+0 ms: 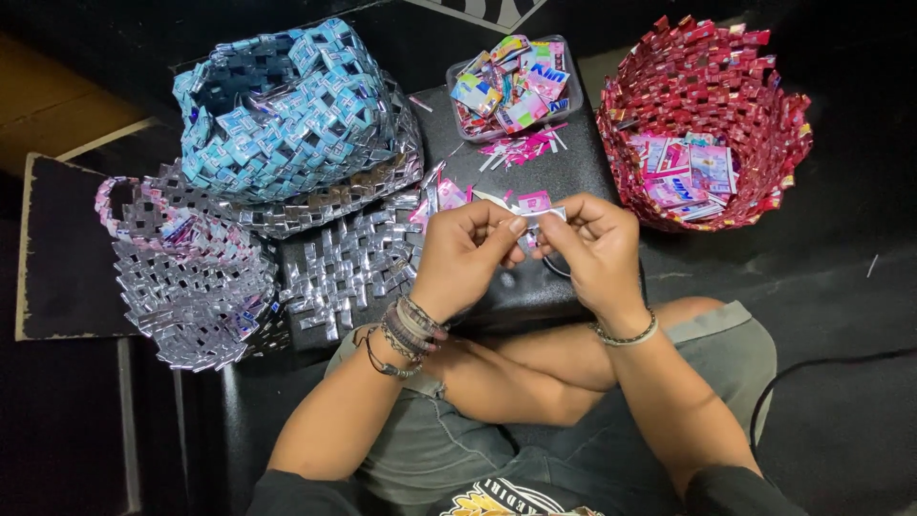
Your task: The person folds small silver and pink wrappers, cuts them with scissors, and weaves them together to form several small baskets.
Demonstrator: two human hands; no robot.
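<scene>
My left hand (465, 253) and my right hand (594, 250) meet above a black box (535, 172), both pinching one small folded foil wrapper strip (535, 212), silver with a pink patch. The fingertips of both hands close on it from either side. A few pink wrapper pieces (449, 196) lie on the box just beyond my left hand. Bracelets ring both wrists. My crossed legs in grey shorts are below.
A clear tray of colourful wrappers (511, 86) sits at the box's far edge. A red woven basket (707, 96) with wrappers inside stands right. A blue woven bag (277, 105), a flat silver woven panel (349, 263) and a silver-pink woven bag (186, 277) lie left.
</scene>
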